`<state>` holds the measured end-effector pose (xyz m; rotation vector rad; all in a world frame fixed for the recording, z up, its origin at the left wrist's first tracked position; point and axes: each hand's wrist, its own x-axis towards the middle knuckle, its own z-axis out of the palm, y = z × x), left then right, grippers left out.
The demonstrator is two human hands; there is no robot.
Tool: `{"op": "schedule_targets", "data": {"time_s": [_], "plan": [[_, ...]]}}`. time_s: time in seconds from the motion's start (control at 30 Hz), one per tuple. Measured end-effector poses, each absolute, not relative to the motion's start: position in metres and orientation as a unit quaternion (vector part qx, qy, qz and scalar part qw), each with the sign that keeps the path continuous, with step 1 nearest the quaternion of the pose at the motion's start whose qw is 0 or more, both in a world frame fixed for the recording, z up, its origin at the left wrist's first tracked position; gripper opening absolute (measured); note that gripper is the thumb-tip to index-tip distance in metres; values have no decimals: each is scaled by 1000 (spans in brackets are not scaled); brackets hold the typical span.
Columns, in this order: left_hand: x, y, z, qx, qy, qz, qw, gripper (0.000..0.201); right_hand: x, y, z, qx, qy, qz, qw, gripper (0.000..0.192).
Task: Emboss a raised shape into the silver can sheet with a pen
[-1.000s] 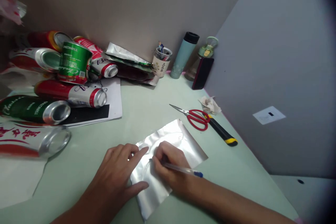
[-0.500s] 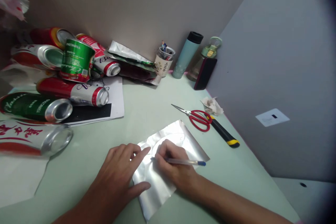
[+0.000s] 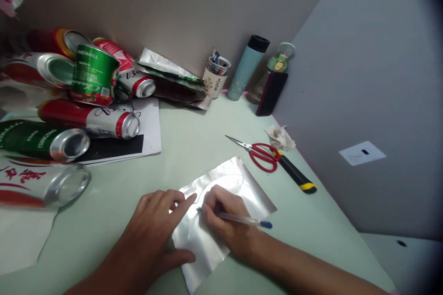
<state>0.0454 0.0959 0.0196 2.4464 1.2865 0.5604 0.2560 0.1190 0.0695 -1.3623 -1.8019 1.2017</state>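
Note:
A flat silver metal sheet (image 3: 242,184) lies on the pale green table (image 3: 194,143) in front of me. My left hand (image 3: 155,228) presses flat on the sheet's left edge, fingers spread. My right hand (image 3: 224,219) grips a clear pen with a blue cap (image 3: 242,220). The pen's tip touches the sheet near my left index finger. A faint curved line shows on the sheet above my right hand.
Several red and green drink cans (image 3: 86,101) are piled at the left on a white paper (image 3: 148,124). Red scissors (image 3: 258,153) and a black-yellow utility knife (image 3: 294,175) lie at the right. A pen cup (image 3: 214,78), teal flask (image 3: 247,67) and bottle (image 3: 273,73) stand by the wall.
My right hand has shifted the pen slightly on the sheet, and its blue end has dipped a little. My left hand stays pressed on the sheet. The view has drifted a bit.

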Motion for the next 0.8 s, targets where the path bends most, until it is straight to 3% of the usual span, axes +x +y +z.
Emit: {"op": "schedule_targets", "data": {"time_s": [0.8], "plan": [[48, 95, 23, 848, 458, 208, 168, 103, 258, 120, 72, -502, -689, 450, 266, 23]]}}
